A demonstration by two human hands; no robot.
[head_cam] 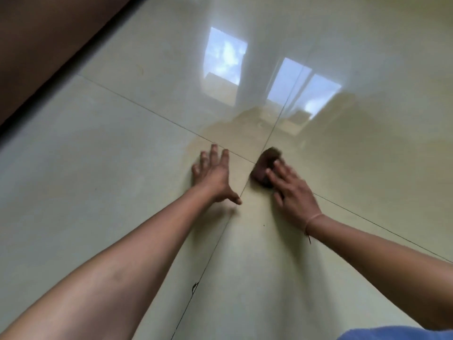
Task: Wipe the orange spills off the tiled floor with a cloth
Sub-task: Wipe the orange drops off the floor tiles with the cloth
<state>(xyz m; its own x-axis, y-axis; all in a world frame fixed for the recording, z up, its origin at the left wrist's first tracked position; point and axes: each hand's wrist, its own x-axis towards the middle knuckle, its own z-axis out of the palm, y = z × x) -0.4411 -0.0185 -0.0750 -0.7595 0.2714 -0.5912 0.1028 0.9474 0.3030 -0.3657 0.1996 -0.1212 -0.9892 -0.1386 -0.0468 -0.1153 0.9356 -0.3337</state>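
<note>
A small dark brown cloth lies bunched on the glossy cream tiled floor, just right of where two grout lines cross. My right hand presses on the cloth with straight fingers; the hand is blurred. My left hand rests flat on the floor to the left of the cloth, fingers spread. A faint yellowish film shows on the tiles just beyond the hands. No clear orange spill stands out.
A dark brown wall or furniture edge runs along the upper left. Window reflections glare on the tiles farther off. A bit of blue fabric shows at the bottom right corner.
</note>
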